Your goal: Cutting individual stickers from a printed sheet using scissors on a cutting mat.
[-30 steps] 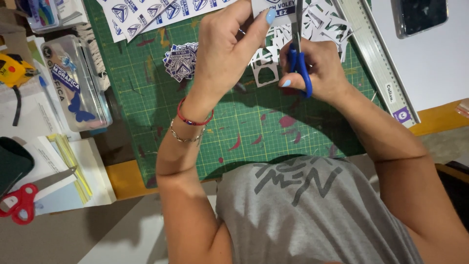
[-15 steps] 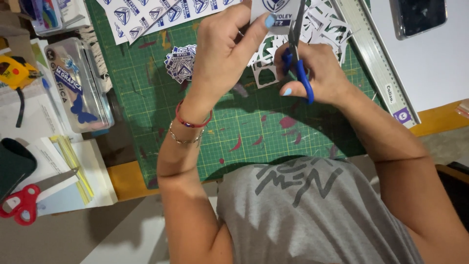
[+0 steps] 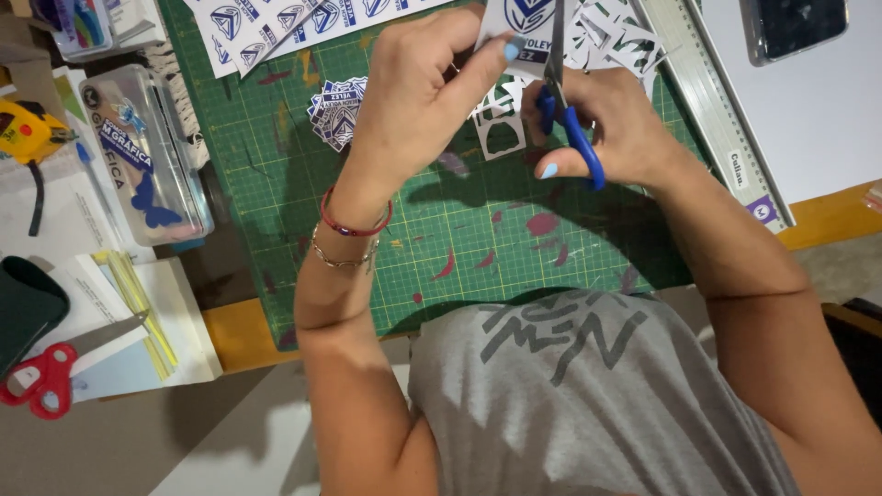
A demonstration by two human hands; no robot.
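The table (image 3: 827,138) carries a green cutting mat (image 3: 303,230) that fills the middle of the view, its long side running from nine to three o'clock. At the mat's three o'clock edge a long metal ruler (image 3: 712,101) lies slanted from twelve toward four o'clock; beyond it sits a dark phone (image 3: 795,26). At nine o'clock a clear plastic box (image 3: 142,156) stands off the mat, and farther toward eight o'clock red-handled scissors (image 3: 41,378) rest on white paper.

Printed sticker sheets (image 3: 294,23) spread along the mat's twelve o'clock edge, with a small stack of cut stickers (image 3: 335,112) just below them at eleven o'clock and leftover cut-out scraps (image 3: 501,138) between the two hands.

Both hands are raised close together over the mat's upper middle. The left hand (image 3: 418,101) is pinched on a small printed sticker piece (image 3: 528,20), thumb on its lower edge. The right hand (image 3: 620,124), at three o'clock of the left and touching the piece only through the tool, is closed through the loops of blue-handled scissors (image 3: 570,119). The blades point to twelve o'clock, nearly upright, running along the piece's right side; whether they are open or shut is hard to tell. Open mat lies toward six o'clock, below both wrists.
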